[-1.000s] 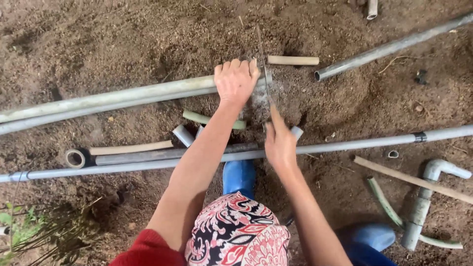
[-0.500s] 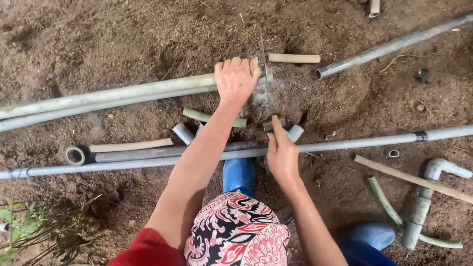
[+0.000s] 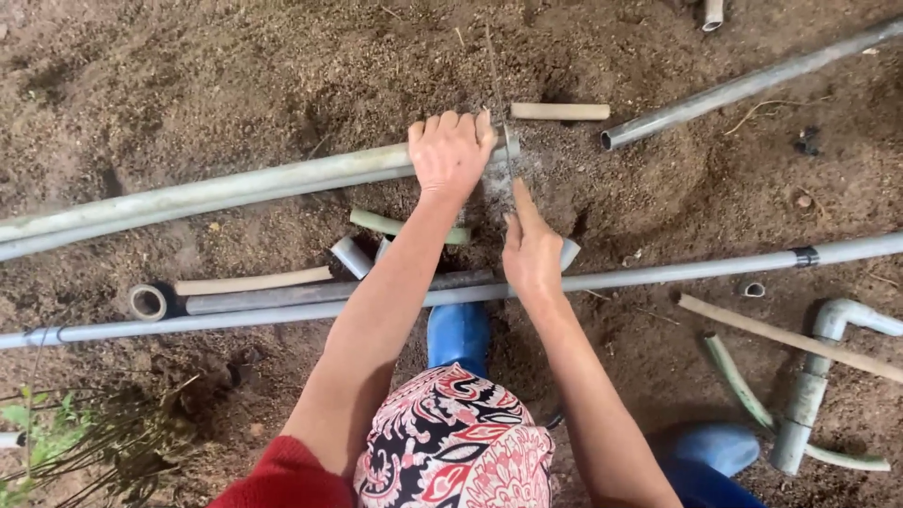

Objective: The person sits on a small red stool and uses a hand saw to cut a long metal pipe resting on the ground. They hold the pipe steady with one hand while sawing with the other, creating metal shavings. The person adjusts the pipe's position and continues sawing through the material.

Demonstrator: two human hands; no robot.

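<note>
Hands meet at grey pipe (image 3: 235, 188); thin blade (image 3: 497, 85) barely visible.

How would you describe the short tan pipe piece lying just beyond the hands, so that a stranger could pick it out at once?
Start at the thick pale pipe crossing the soil, whose cut end the left hand grips. Just past that end, towards the top of the view, lies the short tan pipe piece. Unlike the long grey pipes around it, it is a straight beige stub lying alone on bare dirt.
</note>
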